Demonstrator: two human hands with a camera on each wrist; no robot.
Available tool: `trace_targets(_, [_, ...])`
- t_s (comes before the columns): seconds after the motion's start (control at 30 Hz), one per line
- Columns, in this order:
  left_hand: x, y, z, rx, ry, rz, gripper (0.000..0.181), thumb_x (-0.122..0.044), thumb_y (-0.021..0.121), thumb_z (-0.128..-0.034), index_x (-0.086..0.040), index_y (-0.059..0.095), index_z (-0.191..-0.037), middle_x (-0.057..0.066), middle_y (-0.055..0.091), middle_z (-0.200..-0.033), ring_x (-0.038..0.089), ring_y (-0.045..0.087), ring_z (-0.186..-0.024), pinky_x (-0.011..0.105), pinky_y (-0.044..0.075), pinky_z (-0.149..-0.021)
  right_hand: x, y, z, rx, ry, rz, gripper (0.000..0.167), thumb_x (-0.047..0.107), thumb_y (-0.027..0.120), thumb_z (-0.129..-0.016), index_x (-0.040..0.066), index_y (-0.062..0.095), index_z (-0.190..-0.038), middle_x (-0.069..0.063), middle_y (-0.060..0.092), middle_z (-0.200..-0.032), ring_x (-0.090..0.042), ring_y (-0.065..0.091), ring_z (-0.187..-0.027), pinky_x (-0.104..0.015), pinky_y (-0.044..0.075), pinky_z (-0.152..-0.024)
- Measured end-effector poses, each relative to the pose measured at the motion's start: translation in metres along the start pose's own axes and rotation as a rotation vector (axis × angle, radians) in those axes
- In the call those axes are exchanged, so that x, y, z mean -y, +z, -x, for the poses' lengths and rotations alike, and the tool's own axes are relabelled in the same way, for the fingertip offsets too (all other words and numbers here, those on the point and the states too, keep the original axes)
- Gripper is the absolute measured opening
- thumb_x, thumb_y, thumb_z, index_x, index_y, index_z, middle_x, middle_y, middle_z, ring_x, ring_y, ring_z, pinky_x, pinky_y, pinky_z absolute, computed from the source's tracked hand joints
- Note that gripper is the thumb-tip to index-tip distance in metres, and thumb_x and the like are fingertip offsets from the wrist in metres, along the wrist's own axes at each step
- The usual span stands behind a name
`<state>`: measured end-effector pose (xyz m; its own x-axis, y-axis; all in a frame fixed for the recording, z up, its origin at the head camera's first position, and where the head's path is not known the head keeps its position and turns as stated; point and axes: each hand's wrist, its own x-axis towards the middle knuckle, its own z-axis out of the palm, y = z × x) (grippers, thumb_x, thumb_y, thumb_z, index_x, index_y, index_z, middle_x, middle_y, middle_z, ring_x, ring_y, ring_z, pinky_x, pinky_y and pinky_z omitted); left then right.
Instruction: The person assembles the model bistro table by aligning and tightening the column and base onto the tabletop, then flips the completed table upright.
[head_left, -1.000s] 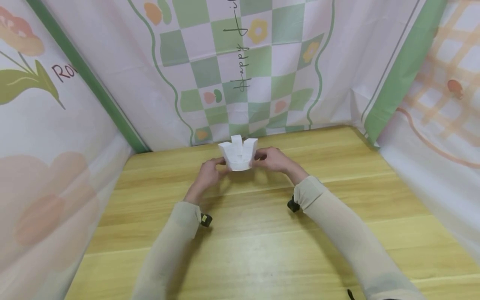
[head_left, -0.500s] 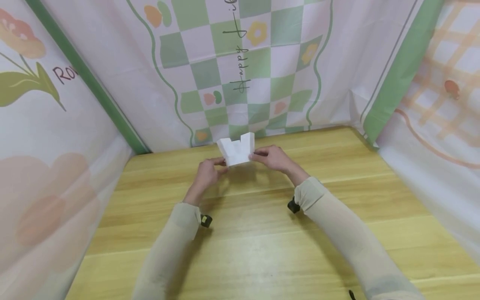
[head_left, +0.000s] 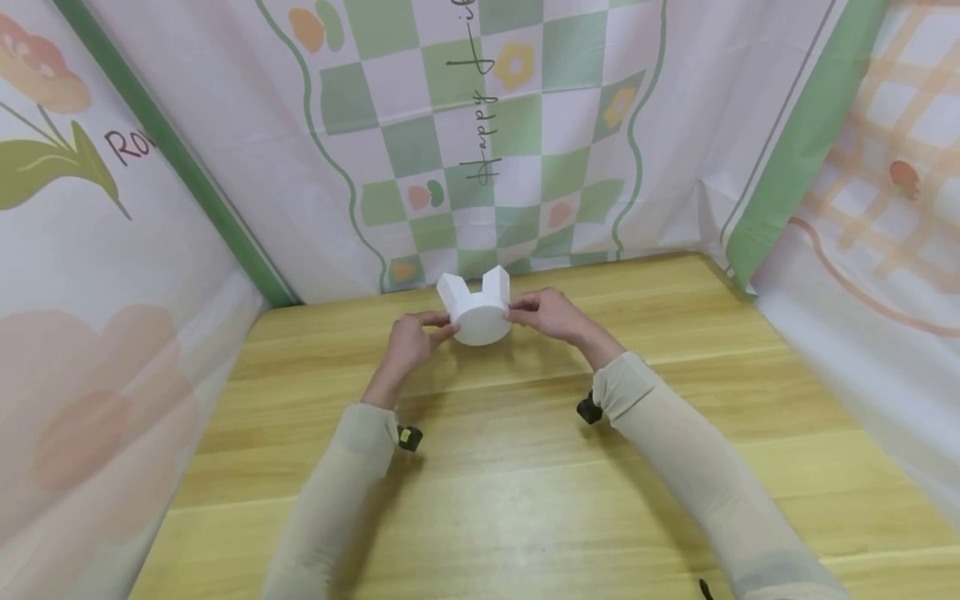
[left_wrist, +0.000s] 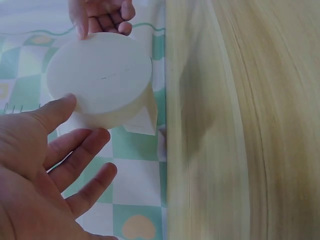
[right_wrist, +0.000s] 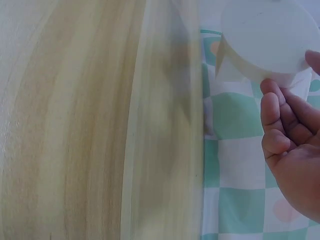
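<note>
A white object with a round flat disc and stiff flaps (head_left: 482, 325) is held up between both hands, above the far part of the table. Its disc faces me, and two flaps stand up behind it. My left hand (head_left: 411, 340) pinches its left edge, thumb on the disc face and fingers behind. On the opposite edge my right hand (head_left: 553, 317) pinches it the same way. The left wrist view shows the disc face (left_wrist: 100, 75) with small dark marks. In the right wrist view, the other fingers of the right hand (right_wrist: 300, 140) are curled below the rim.
The wooden table (head_left: 495, 492) ends close behind the object, against a hanging cloth (head_left: 517, 175) with green checks. Printed cloths also hang on the left (head_left: 97, 350) and right (head_left: 862, 275). A small black device (head_left: 589, 408) sits at the right wrist, another (head_left: 409, 438) at the left.
The white object has been turned over between the hands: three flaps showed at first, then two flaps with a flat side, and now the round disc faces me. Both hands stay in nearly the same place.
</note>
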<state>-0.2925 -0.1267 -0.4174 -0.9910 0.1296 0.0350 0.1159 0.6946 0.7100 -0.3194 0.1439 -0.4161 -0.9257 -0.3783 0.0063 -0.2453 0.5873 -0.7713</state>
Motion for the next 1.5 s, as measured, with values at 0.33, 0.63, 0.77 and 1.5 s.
trace_targets(0.33, [0.001,0.0,0.002,0.009,0.044,0.053,0.041,-0.043,0.069,-0.0926,-0.014,0.071,-0.121,0.008,0.071,-0.126,0.031,0.061,-0.125,0.048,0.051,-0.104,0.0,-0.003,0.001,0.023,0.028,-0.039,0.046,0.048,0.055,-0.1,0.011,0.069,-0.124,-0.011,0.073,-0.112,-0.035,0.067,-0.106,-0.048,0.053,-0.096])
trace_targets(0.63, [0.004,0.003,0.001,-0.026,0.023,0.123,0.048,-0.053,0.066,-0.0916,-0.014,0.073,-0.118,0.009,0.073,-0.121,0.028,0.068,-0.114,0.044,0.054,-0.098,-0.001,-0.005,0.002,0.045,0.019,-0.106,0.045,0.042,0.052,-0.103,0.005,0.067,-0.125,-0.018,0.071,-0.114,-0.041,0.063,-0.11,-0.054,0.05,-0.1])
trace_targets(0.77, [0.005,0.005,-0.001,-0.024,0.012,0.174,0.045,-0.048,0.065,-0.0939,-0.011,0.072,-0.118,0.011,0.072,-0.123,0.029,0.066,-0.118,0.044,0.053,-0.101,-0.001,-0.005,0.002,0.036,0.039,-0.135,0.05,0.045,0.053,-0.102,0.004,0.064,-0.13,-0.021,0.07,-0.115,-0.043,0.062,-0.111,-0.055,0.049,-0.102])
trace_targets(1.5, [0.009,0.015,0.003,0.129,-0.183,0.42,0.045,-0.044,0.064,-0.0956,-0.005,0.072,-0.116,0.014,0.071,-0.121,0.033,0.06,-0.125,0.054,0.039,-0.114,-0.014,0.008,-0.001,0.059,0.109,-0.2,0.046,0.037,0.05,-0.104,-0.005,0.068,-0.111,-0.025,0.07,-0.107,-0.044,0.064,-0.106,-0.052,0.052,-0.095])
